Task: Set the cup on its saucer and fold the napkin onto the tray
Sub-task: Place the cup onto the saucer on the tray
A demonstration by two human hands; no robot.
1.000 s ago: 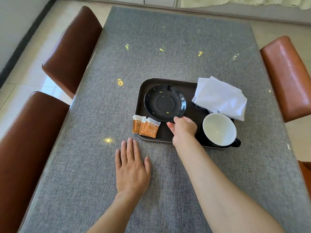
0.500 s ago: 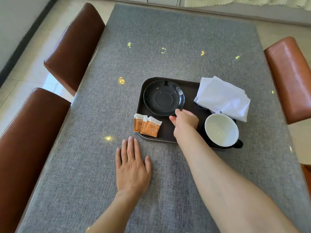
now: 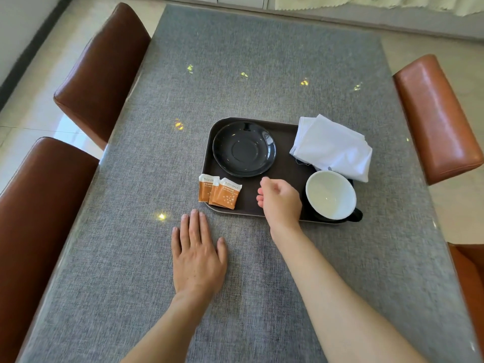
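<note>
Left hand [image 3: 197, 260]: flat, palm down on the grey worktop [image 3: 262, 74] at lower centre of frame, fingers extended and close together, thumb splayed to the right. Holds nothing; fingertips just short of the tray's near edge.

Right hand [image 3: 281, 201]: loosely curled over the near part of the tray [image 3: 284, 163], fingers bent in toward the palm, nothing gripped. It sits between the saucer and the cup; contact with the tray surface cannot be told. It is apart from the saucer rim and just beside the cup.

Saucer [image 3: 244, 149]: one, black, round, upright, in the tray's upper left part, nothing on it.

Cup [image 3: 331, 195]: one, dark outside, white inside, upright with mouth up, at the tray's lower right corner. Handle points toward the right of the frame.

Napkin [image 3: 334, 148]: one, white, loosely bunched, at the tray's upper right, overhanging the right edge. Long axis runs from upper left to lower right.

Sachets [image 3: 220, 191]: three, orange, overlapping, at the tray's lower left corner, partly over the rim.

Chairs [image 3: 102, 72]: four partly in view, brown, two at each side of the frame.
</note>
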